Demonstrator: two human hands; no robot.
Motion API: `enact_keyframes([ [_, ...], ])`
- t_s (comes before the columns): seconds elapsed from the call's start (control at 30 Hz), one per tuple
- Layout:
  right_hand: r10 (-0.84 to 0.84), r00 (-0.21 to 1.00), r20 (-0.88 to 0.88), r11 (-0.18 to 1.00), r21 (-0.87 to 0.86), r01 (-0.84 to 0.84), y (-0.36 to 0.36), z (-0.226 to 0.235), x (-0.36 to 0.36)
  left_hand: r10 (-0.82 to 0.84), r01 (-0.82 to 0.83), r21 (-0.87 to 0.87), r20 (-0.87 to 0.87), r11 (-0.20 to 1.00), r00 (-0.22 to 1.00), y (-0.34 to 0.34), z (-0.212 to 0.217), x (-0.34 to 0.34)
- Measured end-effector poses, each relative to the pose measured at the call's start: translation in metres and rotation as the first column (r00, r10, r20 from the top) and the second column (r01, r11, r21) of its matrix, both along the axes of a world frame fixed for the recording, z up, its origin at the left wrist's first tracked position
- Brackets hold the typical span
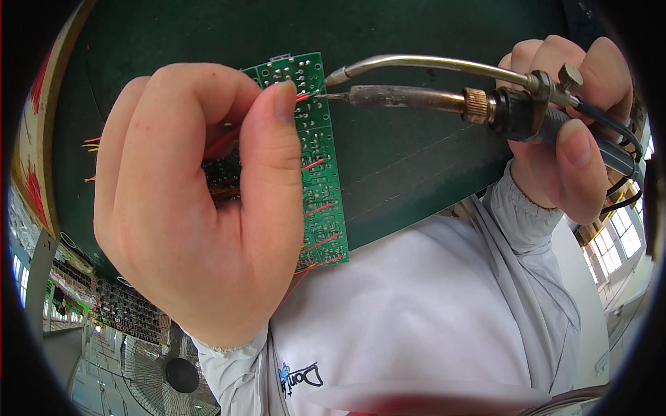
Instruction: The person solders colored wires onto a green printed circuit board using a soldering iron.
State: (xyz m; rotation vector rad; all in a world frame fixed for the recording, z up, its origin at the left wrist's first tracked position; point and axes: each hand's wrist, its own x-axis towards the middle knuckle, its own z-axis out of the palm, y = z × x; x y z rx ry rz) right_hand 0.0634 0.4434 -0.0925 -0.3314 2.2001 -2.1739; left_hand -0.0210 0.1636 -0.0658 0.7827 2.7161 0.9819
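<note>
A green circuit board point(319, 142) lies on the dark green work surface, with several thin red wires rising from its lower part. My left hand point(201, 187) is over the board's left side, thumb and forefinger pinched on a red wire point(302, 98). In my right hand point(565, 111) is a soldering iron point(409, 98), gripped by its dark handle. A curved metal solder feed tube point(430, 62) is clamped along the iron. Both the iron's tip and the tube's end meet at the wire's end near the board's upper right edge. My left hand hides much of the board.
The dark green mat point(402, 173) extends around the board, bounded by a wooden edge point(59, 90) at the left. Red wire bundles point(35, 194) hang beyond that edge. Many more boards point(128, 301) and a fan point(182, 374) are at lower left. Black cables point(617, 128) trail from the iron.
</note>
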Motion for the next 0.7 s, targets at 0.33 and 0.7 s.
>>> enact_keyframes([
  [0.33,-0.019,1.000,-0.005,1.000,0.025,0.019,-0.0022,0.0030,-0.0011,0.029,-0.030,-0.065,-0.014,0.997,0.999,0.0039,0.0043,0.0032],
  [0.7,0.044,0.999,-0.006,0.999,0.014,-0.044,0.0044,0.0021,-0.0021,0.031,-0.031,-0.066,0.005,0.997,0.999,0.0036,0.0041,0.0030],
])
